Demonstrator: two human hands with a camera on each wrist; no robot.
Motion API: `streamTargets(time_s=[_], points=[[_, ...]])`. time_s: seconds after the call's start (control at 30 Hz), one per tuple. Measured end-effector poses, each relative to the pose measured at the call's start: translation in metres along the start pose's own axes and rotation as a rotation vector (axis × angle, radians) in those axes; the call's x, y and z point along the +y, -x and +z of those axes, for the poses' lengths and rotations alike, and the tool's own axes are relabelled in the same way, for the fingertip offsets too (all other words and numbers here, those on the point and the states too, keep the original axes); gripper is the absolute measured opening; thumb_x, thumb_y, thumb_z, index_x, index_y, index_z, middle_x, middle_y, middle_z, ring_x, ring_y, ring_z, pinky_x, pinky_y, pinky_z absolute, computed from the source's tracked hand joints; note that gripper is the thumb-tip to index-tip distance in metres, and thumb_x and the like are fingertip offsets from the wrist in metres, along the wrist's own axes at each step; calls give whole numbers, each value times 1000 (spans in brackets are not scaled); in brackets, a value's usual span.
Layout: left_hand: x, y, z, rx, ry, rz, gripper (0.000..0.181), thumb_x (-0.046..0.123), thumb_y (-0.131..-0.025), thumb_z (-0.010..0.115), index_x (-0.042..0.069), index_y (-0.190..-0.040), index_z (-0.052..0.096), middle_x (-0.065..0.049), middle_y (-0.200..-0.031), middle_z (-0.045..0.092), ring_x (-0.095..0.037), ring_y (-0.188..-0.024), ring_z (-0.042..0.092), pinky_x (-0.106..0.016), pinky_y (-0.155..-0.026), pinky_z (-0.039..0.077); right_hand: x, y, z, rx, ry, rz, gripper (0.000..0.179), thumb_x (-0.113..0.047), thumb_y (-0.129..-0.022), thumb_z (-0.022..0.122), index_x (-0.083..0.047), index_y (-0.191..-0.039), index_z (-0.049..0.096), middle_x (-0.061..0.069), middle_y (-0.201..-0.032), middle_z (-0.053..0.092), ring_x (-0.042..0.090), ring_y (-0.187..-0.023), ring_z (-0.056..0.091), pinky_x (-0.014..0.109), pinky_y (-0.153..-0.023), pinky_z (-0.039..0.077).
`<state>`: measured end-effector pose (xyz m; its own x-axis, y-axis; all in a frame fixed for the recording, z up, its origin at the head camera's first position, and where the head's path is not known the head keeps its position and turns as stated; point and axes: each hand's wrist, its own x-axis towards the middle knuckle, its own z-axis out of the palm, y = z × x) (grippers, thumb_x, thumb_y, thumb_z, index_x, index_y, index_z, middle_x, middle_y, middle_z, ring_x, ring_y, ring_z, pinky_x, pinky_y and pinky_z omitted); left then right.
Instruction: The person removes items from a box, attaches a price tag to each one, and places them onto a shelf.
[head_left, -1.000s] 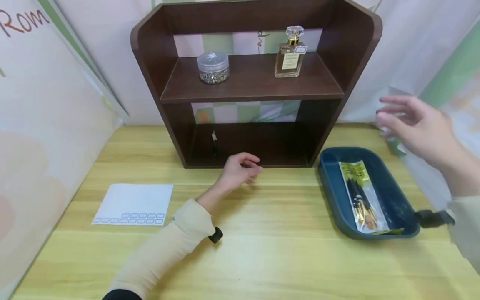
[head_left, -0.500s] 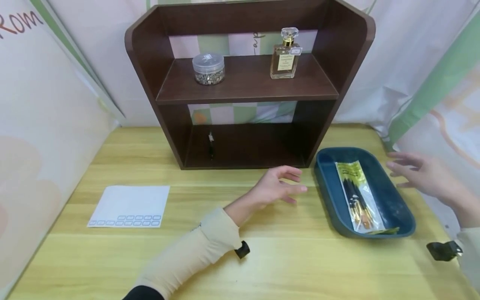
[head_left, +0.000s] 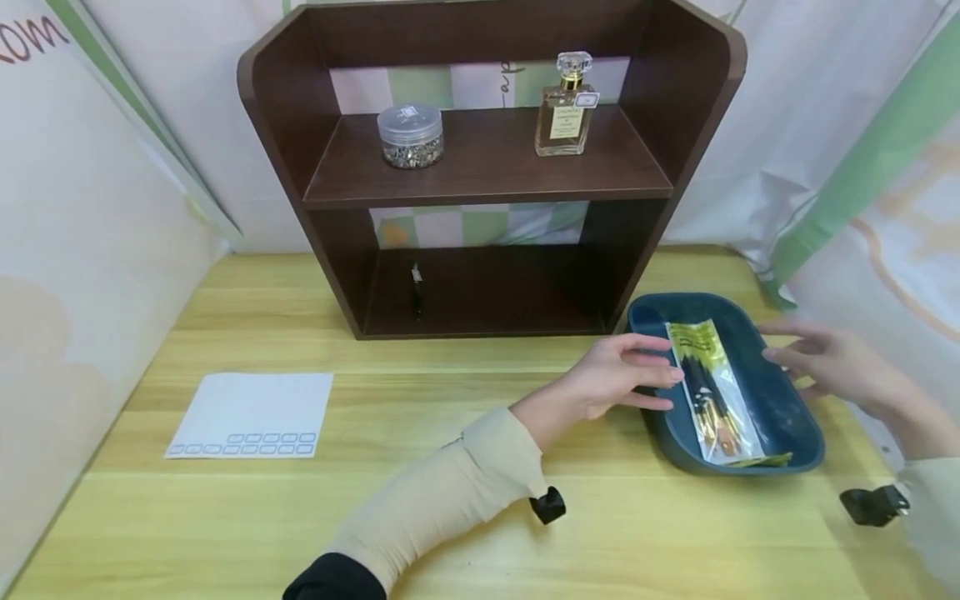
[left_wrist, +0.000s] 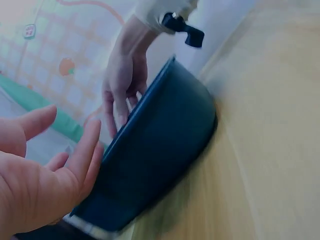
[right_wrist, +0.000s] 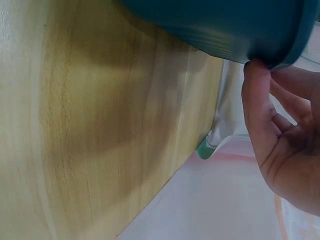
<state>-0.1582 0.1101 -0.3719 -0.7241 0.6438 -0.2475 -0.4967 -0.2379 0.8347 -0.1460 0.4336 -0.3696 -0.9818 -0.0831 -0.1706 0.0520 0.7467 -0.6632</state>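
Observation:
A dark blue plastic bin [head_left: 783,392] stands on the table at the right. Inside it lies a clear packet of what look like paintbrushes [head_left: 708,387], with a yellow-green top. My left hand [head_left: 618,375] reaches to the bin's left rim, its fingers spread and relaxed; whether they touch it I cannot tell. On the far right side my right hand [head_left: 840,362] has its fingers at the opposite rim. In the right wrist view a fingertip of the right hand [right_wrist: 285,130] touches the bin's wall [right_wrist: 225,25] just under the rim. Neither hand curls round anything.
A dark brown two-tier shelf [head_left: 487,200] stands at the back, holding a clear-lidded jar [head_left: 411,137], a perfume bottle [head_left: 564,112] and a thin black pen-like item [head_left: 417,292]. A white label sheet [head_left: 251,408] lies at left. Curtain walls [head_left: 885,208] flank the table.
My left hand has moved right from the shelf's front to the bin's left rim. The right hand has come down to the bin's right rim. The bin stays on the table.

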Motion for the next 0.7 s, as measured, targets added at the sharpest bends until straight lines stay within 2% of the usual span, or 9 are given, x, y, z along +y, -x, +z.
streamTargets(time_s=[0.17,0.33,0.4,0.57,0.7], points=[[-2,-15,22,34,70,-48,35,-10,-91,67,10,-119,66,-10,-116,61,-30,-103,68,-51,-83,58,4,1,1,20,-22,2,49,-23,-102,62,-4,-144,47,37,-118,62,7,-78,65,36,-63,61],[-4,-26,46,96,53,-85,34,-9,-91,67,13,-117,67,-9,-108,66,-29,-106,66,-55,-90,55,2,2,0,23,-37,8,46,-22,-101,63,-7,-143,50,35,-116,64,9,-78,66,37,-63,61],[-6,-32,54,156,39,-93,34,-8,-90,69,15,-115,68,-8,-106,67,-29,-108,64,-56,-91,54,0,3,-1,12,-33,15,48,-23,-102,63,-8,-145,49,35,-118,63,8,-79,66,37,-64,61],[-16,-48,69,352,49,-64,37,-10,-84,73,16,-110,70,-9,-119,63,-33,-116,59,-65,-97,46,-6,1,0,-5,-11,30,55,-26,-102,62,-3,-148,44,36,-123,61,6,-81,64,36,-66,61],[-24,-60,74,507,-14,-26,43,-10,-79,76,17,-111,68,-6,-118,62,-30,-111,60,-55,-100,48,-8,-1,2,1,-1,30,56,-27,-102,63,-2,-148,44,34,-122,62,6,-81,64,36,-65,61]])
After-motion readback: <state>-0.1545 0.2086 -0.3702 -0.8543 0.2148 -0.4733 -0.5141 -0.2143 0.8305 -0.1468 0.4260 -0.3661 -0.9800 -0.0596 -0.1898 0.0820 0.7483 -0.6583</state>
